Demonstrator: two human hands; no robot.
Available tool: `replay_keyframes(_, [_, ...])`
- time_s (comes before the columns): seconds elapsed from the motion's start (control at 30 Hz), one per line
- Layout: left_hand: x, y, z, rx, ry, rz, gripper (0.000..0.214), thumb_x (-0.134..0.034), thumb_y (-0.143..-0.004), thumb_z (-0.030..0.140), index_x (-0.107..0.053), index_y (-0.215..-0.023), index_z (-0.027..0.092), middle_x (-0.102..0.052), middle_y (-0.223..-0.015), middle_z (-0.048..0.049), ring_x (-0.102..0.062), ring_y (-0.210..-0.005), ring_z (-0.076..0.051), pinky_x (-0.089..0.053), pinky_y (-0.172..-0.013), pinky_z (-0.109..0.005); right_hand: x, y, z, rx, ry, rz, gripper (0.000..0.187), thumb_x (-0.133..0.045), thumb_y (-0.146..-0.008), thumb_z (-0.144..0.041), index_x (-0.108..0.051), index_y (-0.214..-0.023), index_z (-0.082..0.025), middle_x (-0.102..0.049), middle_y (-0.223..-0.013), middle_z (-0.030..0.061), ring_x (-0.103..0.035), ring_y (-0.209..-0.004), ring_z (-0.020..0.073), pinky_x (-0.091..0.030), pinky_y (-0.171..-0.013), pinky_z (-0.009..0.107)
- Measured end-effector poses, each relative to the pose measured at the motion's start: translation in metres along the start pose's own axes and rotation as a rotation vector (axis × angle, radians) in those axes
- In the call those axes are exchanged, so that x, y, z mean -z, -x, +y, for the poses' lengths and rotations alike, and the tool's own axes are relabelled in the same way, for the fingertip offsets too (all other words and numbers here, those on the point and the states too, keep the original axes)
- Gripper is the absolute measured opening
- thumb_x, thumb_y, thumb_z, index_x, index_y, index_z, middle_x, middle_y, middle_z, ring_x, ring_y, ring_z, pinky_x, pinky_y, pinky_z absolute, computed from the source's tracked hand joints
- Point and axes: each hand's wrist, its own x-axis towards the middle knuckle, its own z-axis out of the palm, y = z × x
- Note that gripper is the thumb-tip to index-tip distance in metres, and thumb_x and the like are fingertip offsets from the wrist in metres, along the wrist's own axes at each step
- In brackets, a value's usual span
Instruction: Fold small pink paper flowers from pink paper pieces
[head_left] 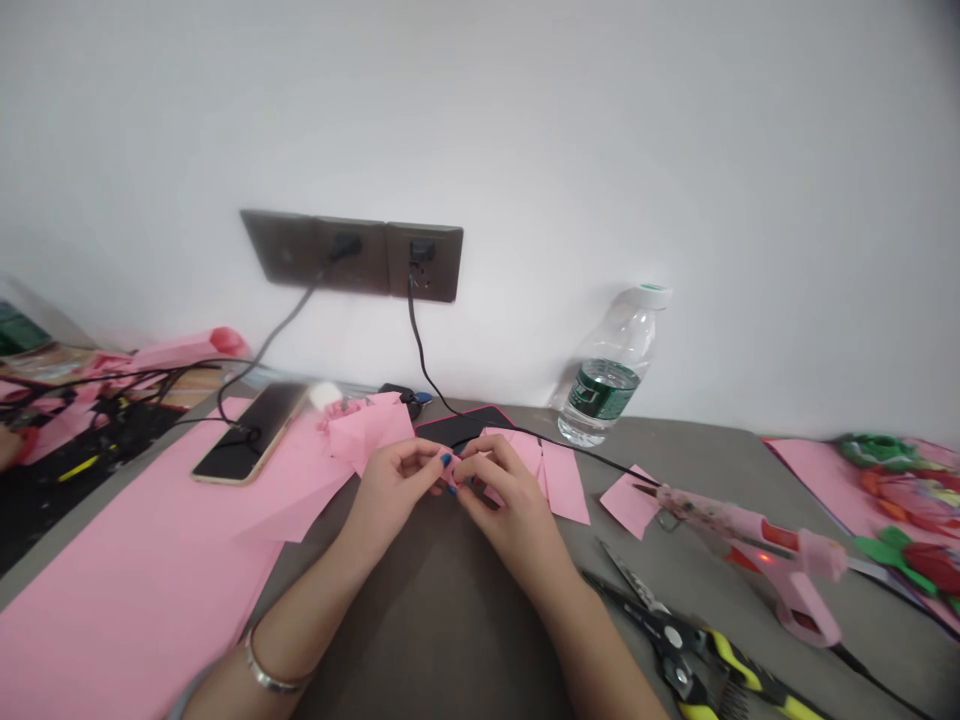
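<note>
My left hand (394,485) and my right hand (504,500) meet over the grey table (442,620), fingertips pinched together on a small pink paper piece (452,470) between them. The nails are painted blue. A metal bracelet (266,670) circles my left wrist. Pink paper squares (562,480) lie just behind my right hand, and a crumpled pink paper piece (367,425) lies behind my left hand.
A large pink sheet (150,580) covers the table's left, with a phone (251,435) on it. A pink glue gun (757,545), scissors (637,585), yellow-handled pliers (712,660), a water bottle (611,370), wall sockets (352,255) with cables, and paper flowers (907,520) at right.
</note>
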Motion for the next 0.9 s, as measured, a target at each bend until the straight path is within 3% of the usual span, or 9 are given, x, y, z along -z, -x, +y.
replay_keyframes(0.2, [0.003,-0.001,-0.001,0.015,0.027,-0.037,0.021,-0.072,-0.075,0.033,-0.077,-0.083,0.015,-0.071,-0.067,-0.0029,-0.061,-0.056,-0.013,-0.051,-0.055,-0.024,0.004,-0.001,0.001,0.034,-0.027,-0.025,0.016,-0.060,-0.084,-0.008,-0.063,-0.084,-0.024,-0.055,-0.106,0.0069,-0.060,-0.092,0.0203,-0.050,-0.077,0.033])
replay_keyframes(0.33, [0.003,0.000,-0.001,0.034,0.053,-0.065,0.023,-0.074,-0.075,0.035,-0.077,-0.085,0.015,-0.071,-0.068,-0.0033,-0.062,-0.058,-0.013,-0.051,-0.057,-0.023,0.006,0.000,-0.001,-0.017,-0.092,-0.049,0.012,-0.064,-0.083,-0.012,-0.063,-0.083,-0.024,-0.056,-0.107,0.0064,-0.059,-0.097,0.0213,-0.050,-0.080,0.033])
replay_keyframes(0.6, [-0.001,0.004,0.006,0.038,0.130,-0.078,0.023,-0.076,-0.073,0.036,-0.077,-0.085,0.016,-0.075,-0.075,-0.0054,-0.067,-0.070,-0.016,-0.054,-0.062,-0.024,0.001,-0.003,0.008,-0.187,-0.327,0.106,0.010,-0.066,-0.082,-0.024,-0.064,-0.073,-0.021,-0.060,-0.098,0.0073,-0.058,-0.097,0.0218,-0.048,-0.076,0.032])
replay_keyframes(0.8, [-0.003,0.005,0.007,0.044,0.153,-0.117,0.022,-0.075,-0.075,0.035,-0.077,-0.085,0.016,-0.073,-0.072,-0.0043,-0.067,-0.067,-0.015,-0.054,-0.063,-0.024,-0.002,-0.004,0.011,-0.293,-0.548,0.118,0.021,-0.072,-0.078,-0.036,-0.058,-0.076,-0.021,-0.060,-0.081,0.0020,-0.055,-0.069,0.0152,-0.045,-0.062,0.028])
replay_keyframes(0.9, [-0.002,0.005,0.007,0.035,0.143,-0.121,0.021,-0.074,-0.076,0.036,-0.076,-0.084,0.016,-0.073,-0.072,-0.0047,-0.067,-0.067,-0.016,-0.055,-0.064,-0.026,-0.002,-0.004,0.011,-0.340,-0.585,0.092,0.028,-0.073,-0.077,-0.043,-0.057,-0.076,-0.021,-0.059,-0.073,0.0004,-0.055,-0.067,0.0152,-0.044,-0.060,0.027])
